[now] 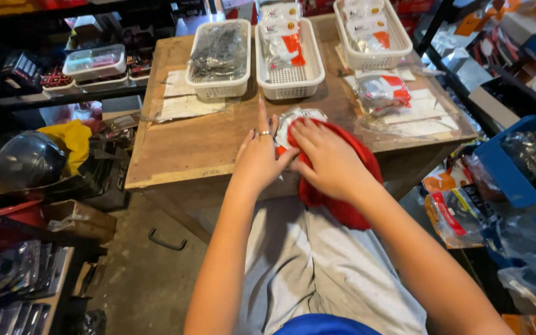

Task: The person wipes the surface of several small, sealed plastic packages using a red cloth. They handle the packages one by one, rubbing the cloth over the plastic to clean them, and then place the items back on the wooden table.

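Observation:
My right hand (327,158) presses a red cloth (342,198) onto a small clear plastic packet (299,116) at the near edge of a wooden table (187,142). The cloth drapes over the table edge toward my lap. My left hand (259,155), with a ring on one finger, rests flat beside the packet with its fingers spread and one finger pointing away; its thumb touches the packet's left side.
Three white plastic baskets (219,87) (293,77) (373,59) with bagged items stand at the table's far side. More packets (383,92) and papers (184,102) lie on top. Blue bins (516,161) are at right, a black helmet (23,162) and shelves at left.

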